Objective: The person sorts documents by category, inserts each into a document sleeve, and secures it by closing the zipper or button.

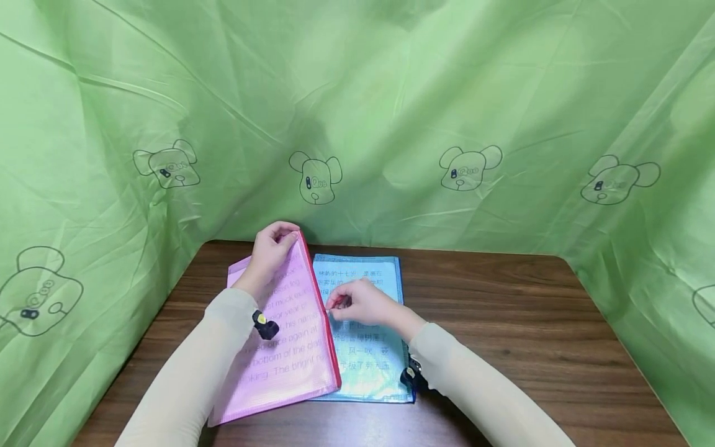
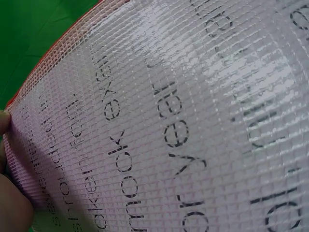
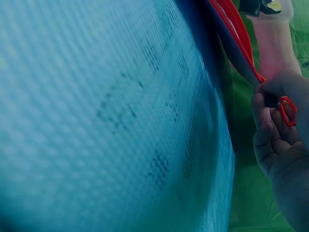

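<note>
A pink mesh zipper pouch (image 1: 279,372) with a sheet of English text inside is tilted up over the table at the left. My left hand (image 1: 275,245) pinches its top corner, at the end of the red zipper (image 1: 318,298). Partway down that zipper, my right hand (image 1: 363,302) pinches the zipper pull (image 3: 272,100), whose red cord loop (image 3: 288,112) sticks out between the fingers. In the right wrist view the zipper is parted above the pull. A blue mesh pouch (image 1: 357,388) with a sheet of Chinese text lies flat under my right hand, partly covered by the pink one.
Both pouches are on a dark wooden table (image 1: 503,323). Green fabric (image 1: 380,93) printed with bear heads stands along its back and sides, close to the table edges. A black wrist strap (image 1: 265,325) is on the left sleeve, another (image 1: 413,374) at the right.
</note>
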### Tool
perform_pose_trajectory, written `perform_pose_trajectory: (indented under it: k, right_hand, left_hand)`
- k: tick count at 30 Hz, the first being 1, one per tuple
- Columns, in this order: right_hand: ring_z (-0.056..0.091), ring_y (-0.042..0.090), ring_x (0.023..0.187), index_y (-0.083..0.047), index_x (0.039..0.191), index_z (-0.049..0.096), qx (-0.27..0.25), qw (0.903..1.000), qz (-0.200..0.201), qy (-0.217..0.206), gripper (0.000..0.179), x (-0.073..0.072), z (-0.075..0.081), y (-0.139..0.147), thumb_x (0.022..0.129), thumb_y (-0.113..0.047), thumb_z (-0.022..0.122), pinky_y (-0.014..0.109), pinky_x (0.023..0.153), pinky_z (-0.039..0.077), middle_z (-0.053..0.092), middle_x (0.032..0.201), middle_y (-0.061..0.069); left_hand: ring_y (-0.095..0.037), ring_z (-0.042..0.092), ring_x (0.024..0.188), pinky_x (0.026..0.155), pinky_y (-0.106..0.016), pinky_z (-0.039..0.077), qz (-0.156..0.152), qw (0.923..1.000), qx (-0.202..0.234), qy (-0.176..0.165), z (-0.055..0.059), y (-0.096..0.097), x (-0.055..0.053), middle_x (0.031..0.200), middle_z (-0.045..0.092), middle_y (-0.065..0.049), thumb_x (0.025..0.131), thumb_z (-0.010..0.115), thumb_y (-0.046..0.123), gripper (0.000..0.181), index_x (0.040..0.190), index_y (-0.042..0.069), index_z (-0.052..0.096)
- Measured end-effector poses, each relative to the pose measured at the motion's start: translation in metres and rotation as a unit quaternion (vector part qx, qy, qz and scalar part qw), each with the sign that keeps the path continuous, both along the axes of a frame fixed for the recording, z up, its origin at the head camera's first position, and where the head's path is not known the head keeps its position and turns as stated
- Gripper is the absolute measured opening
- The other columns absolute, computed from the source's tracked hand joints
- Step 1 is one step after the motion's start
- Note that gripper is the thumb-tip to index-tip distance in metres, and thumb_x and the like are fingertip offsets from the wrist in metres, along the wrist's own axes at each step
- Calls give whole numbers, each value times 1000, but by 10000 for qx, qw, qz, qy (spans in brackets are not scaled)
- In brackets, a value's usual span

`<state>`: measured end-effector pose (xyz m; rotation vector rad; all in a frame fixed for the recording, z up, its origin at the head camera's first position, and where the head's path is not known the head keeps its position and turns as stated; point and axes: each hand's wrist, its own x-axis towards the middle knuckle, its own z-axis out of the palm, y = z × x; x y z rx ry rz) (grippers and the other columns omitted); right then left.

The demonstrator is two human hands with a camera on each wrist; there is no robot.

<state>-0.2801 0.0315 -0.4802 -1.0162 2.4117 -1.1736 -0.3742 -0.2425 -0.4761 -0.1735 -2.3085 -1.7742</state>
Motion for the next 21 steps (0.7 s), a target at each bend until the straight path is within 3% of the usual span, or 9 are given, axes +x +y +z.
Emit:
perform_pose_trajectory:
  k: [8,12,21]
  right_hand:
    - [62,3,75,-14,100,81,6,9997,218,-66,6,23,-1,8,96,-9,80,23,72,57,73,87,-14]
    - [61,1,75,-15,99,81,22,9992,406,-48,9,38,-4,13,96,-8,80,22,71,57,72,86,-15]
    - [61,-5,75,-16,98,81,-6,9975,697,137,11,64,-11,24,94,-5,80,19,72,58,71,86,-18]
  left_hand:
    - [-16,57,95,83,-24,46,90,9998,179,-33,7,-5,1,105,73,-6,104,73,8,20,122,2,77]
    - [-13,58,92,80,-22,48,169,9994,309,-39,8,-11,1,100,72,-1,104,71,6,21,124,-1,76]
    - [-8,56,82,72,-19,46,540,9976,320,279,13,-32,1,86,67,9,102,73,4,20,120,-5,75]
